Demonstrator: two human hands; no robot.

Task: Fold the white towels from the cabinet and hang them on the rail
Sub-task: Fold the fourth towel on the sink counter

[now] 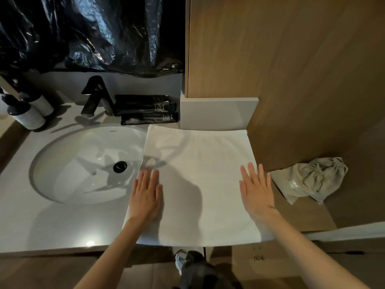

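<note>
Both my forearms reach in from the near edge. My left hand (145,197) lies flat, fingers straight and close together, on the left side of the square white cloth towel (200,159). My right hand (257,190) lies flat with its fingers slightly spread on the right side. Neither hand pinches or grips anything; both press palm-down.

That towel is spread smooth on the pale grey stone counter (62,226), just right of the round white sink basin (83,163), with its left edge reaching over the basin rim and its near edge at the counter's front.

I judge the task to be early. One towel is out and flattened, but I cannot tell whether it already carries a fold. Folding appears unfinished and hanging is not yet done (no rail shows anywhere in this view, nor any other white towel).

Farther out, a crumpled grey-green drawstring fabric bag (310,180) lies on the wooden ledge to the right. Flat black tubes (145,109) rest at the far side beside the angular black tap (94,97). Glossy black plastic sheeting (93,32) hangs above them.
</note>
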